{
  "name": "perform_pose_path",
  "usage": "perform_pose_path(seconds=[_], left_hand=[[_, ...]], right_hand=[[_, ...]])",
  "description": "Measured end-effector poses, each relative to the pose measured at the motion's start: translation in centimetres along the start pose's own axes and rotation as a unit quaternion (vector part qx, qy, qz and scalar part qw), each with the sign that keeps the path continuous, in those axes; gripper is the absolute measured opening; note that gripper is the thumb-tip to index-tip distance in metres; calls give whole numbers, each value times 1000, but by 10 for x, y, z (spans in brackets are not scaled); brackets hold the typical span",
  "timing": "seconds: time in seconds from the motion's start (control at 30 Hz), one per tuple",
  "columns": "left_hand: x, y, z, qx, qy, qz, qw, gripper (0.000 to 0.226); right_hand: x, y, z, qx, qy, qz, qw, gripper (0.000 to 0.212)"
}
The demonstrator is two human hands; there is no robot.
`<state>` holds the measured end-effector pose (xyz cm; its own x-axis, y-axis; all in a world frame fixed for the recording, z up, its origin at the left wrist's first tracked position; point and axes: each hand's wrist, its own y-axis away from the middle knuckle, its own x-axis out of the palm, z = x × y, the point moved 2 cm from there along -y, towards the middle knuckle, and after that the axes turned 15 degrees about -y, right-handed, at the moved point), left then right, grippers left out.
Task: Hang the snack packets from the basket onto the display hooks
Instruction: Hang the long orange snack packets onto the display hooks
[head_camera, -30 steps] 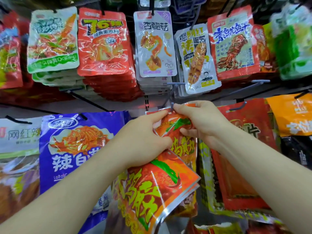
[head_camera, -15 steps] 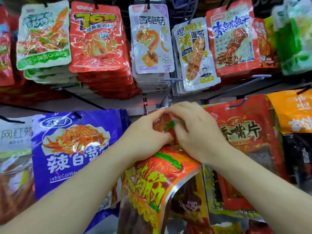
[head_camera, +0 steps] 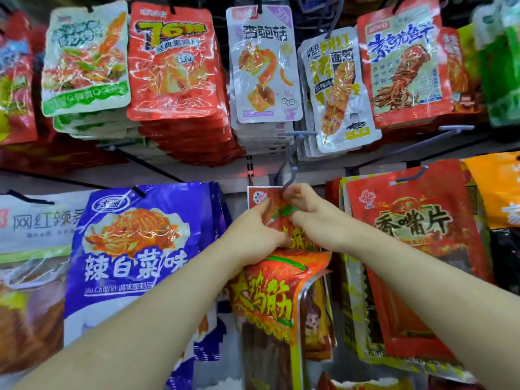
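**Bright, even shop light; soft, bowed edges**

The scene is lit brightly and evenly, apparently from overhead. Shadow is found only in the gaps beneath the upper row. White glare streaks are scattered over the glossy wrappers, strongest on the red packet point(head_camera: 171, 60) at 11 o'clock and the purple packet point(head_camera: 135, 249) at 9 o'clock. A sheen is carried by the silver edge of the orange packet point(head_camera: 264, 294) at 6 o'clock. The fingertips of the right hand point(head_camera: 318, 220) are slightly smeared. Towards 3 and 9 o'clock, everything is bowed by wide-angle distortion and softened.

Snack packets point(head_camera: 270, 294) glossy crinkled plastic; hook point(head_camera: 289, 180) metal.
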<state>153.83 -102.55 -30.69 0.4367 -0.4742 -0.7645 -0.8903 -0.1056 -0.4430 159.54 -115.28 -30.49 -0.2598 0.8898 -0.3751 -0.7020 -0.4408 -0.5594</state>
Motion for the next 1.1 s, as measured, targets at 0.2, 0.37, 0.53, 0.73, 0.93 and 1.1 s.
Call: perform_pose_path(seconds=[0.2, 0.37, 0.53, 0.73, 0.93, 1.1], left_hand=[[-3, 9, 3, 7, 13, -111, 994, 51], [-7, 29, 3, 60, 89, -245, 964, 13], [-13, 52, -6, 95, 108, -281, 949, 15], [-29, 73, 0, 89, 183, -167, 965, 27], [-49, 88, 5, 99, 91, -227, 965, 41], [-50, 93, 7, 122, 44, -202, 971, 42]], right_hand=[[-8, 34, 17, 144, -167, 13, 975, 37], [-28, 73, 24, 123, -218, 70, 966, 38], [-18, 85, 27, 121, -220, 43, 967, 21], [-17, 88, 41, 41, -199, -57, 978, 10], [-15, 90, 40, 83, -300, -19, 950, 26], [-14, 93, 34, 132, -347, 16, 928, 37]])
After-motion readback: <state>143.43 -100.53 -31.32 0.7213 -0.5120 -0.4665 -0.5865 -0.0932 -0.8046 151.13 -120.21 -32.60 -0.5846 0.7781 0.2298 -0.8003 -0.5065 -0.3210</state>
